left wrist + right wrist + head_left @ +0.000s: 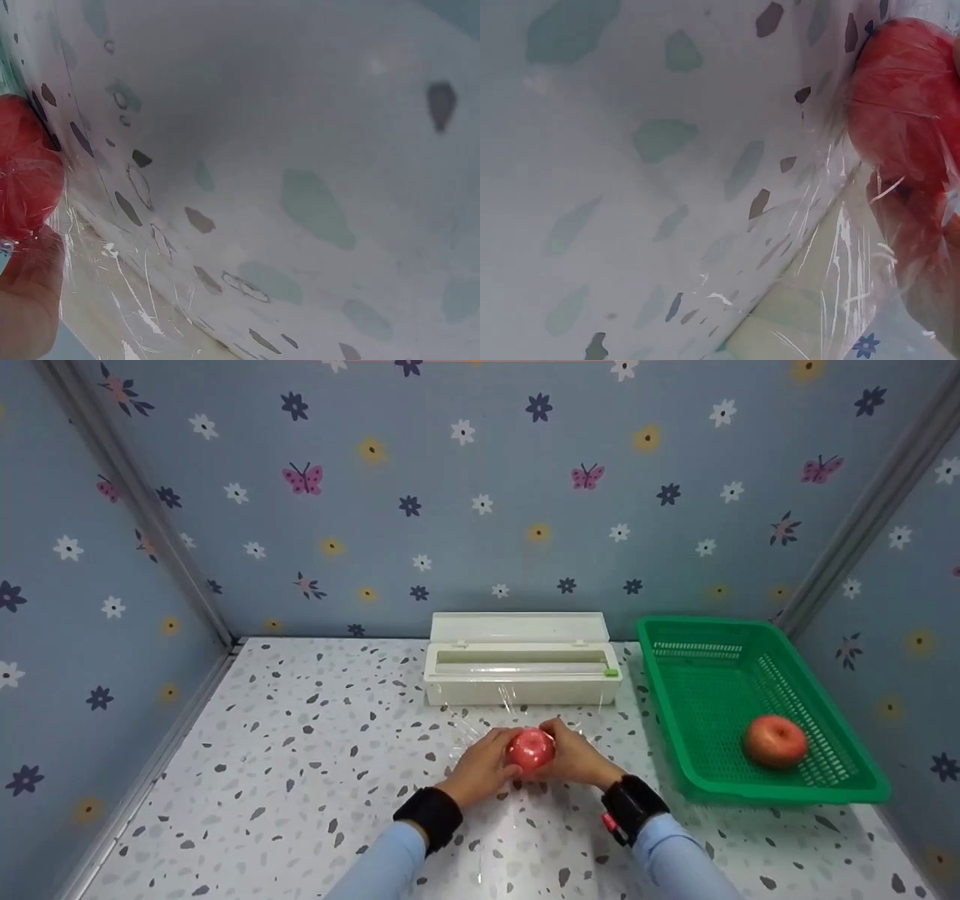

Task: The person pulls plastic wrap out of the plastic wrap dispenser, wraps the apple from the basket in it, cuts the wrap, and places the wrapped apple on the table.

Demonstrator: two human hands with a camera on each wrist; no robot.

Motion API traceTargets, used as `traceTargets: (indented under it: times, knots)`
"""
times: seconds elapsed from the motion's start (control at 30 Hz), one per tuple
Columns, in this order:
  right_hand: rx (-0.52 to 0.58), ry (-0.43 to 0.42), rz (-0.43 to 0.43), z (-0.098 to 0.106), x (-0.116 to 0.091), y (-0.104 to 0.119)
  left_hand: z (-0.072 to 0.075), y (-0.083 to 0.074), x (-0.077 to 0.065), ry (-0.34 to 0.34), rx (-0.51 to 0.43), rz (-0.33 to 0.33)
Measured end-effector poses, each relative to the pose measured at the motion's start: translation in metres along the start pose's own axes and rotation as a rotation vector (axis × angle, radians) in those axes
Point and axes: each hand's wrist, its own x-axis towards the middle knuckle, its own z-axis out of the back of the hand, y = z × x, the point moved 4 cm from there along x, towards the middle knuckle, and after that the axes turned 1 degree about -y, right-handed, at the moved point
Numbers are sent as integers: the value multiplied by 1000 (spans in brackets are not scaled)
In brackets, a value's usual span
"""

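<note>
A red apple sits between both hands at the front middle of the table, with clear cling film drawn over its skin. My left hand grips its left side, the thumb toward the near side. On the opposite side my right hand curls its fingers round it. Creases of film run tight across the apple in the left wrist view. More film spreads from the hands back toward a white wrap dispenser, whose lid stands raised with the roll visible inside.
To the right stands a green plastic basket holding another apple. A small green slider sits at the dispenser's right end. Flowered panels enclose the speckled table at the back and both sides.
</note>
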Motion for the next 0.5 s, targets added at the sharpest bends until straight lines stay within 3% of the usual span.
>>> traceTargets:
  times: [0.13,0.3,0.4,0.5]
  knots:
    - [96,0,-1,0,1,-4,3,3,3,16,-58,46]
    - [156,-20,37,4,2,-4,5,3,9,38,-66,55]
    - [164,-10,35,5,3,-3,8,0,11,61,47,20]
    - [172,20,29,4,6,-3,10,-9,10,52,257,-101]
